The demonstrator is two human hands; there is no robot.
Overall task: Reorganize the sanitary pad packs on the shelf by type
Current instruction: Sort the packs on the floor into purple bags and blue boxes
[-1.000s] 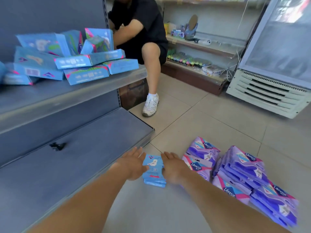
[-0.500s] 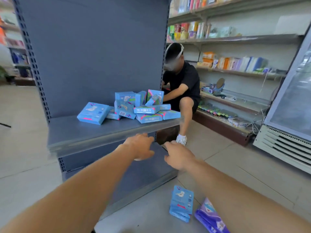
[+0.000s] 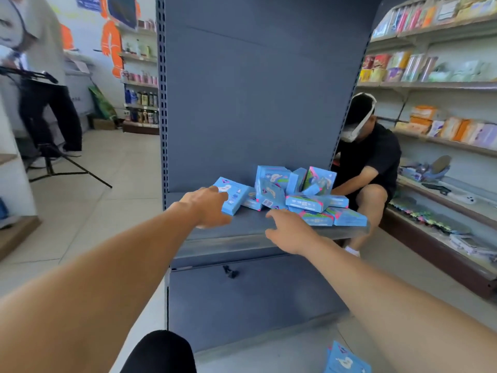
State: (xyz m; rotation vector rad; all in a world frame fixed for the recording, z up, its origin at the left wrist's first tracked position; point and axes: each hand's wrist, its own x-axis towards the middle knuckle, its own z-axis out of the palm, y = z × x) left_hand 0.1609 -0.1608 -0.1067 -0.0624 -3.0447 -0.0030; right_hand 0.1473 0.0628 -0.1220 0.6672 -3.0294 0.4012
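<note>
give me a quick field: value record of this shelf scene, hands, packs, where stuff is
left hand: open, fingers reaching to the lone blue pack at the pile's left end
right hand: open, over the shelf front, holding nothing
blue pack pile: jumbled on the shelf's right half, some packs tilted on edge
floor stack: blue packs at the bottom right
lower shelf: small dark clip lying on it
seated person: right of the shelf unit

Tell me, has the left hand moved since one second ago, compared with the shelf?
Yes. The left hand has risen from the floor to the shelf, now reaching the leftmost blue pack.
</note>
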